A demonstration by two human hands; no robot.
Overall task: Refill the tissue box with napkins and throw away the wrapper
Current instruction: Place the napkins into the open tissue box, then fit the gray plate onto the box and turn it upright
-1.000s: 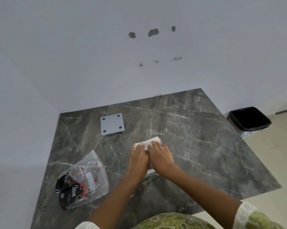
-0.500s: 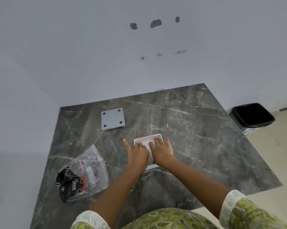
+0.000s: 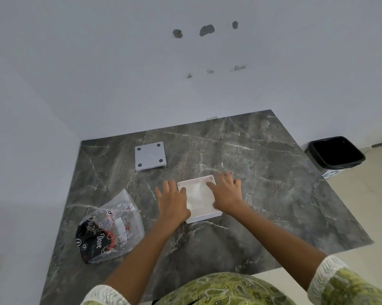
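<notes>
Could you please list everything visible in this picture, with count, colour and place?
dark grey marble table: one, veined grey, set against the wall.
open white square tissue box: one, white, table centre, napkins inside, between the hands.
flat grey square lid with four dark dots: one, light grey, far left of the table.
crumpled clear plastic wrapper: one, clear with black and red print, near left of the table.
black bin: one, black, on the floor right of the table.
left hand: open, at the box's left edge.
right hand: open, at the box's right edge.
</notes>
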